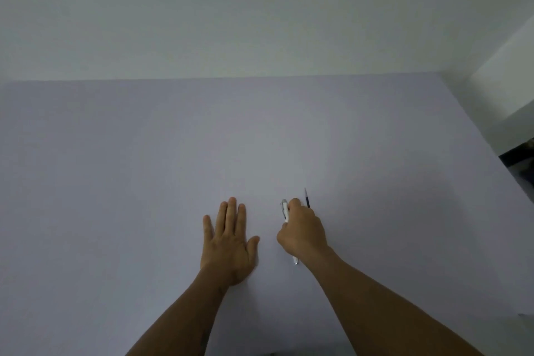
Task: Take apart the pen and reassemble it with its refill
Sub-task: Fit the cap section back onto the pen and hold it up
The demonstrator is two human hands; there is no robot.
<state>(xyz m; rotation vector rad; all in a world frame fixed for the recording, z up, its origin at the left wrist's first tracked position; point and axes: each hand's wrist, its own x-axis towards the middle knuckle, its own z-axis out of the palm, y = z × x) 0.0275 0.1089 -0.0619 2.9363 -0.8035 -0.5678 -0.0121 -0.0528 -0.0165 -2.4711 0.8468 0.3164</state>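
A white pen [285, 210] lies on the pale table [144, 167], its clip end pointing away from me and its tip [296, 261] showing below my palm. My right hand [302, 233] is curled over the pen's middle, fingers closed on it. A thin dark refill [306, 197] lies just right of the pen, its lower part hidden behind my right knuckles. My left hand [229, 240] rests flat on the table to the left, fingers together and extended, holding nothing.
The table's far edge meets a plain white wall [260, 9]. Its right edge runs diagonally at the far right, with a white block [505, 89] and dark floor [520, 159] beyond it.
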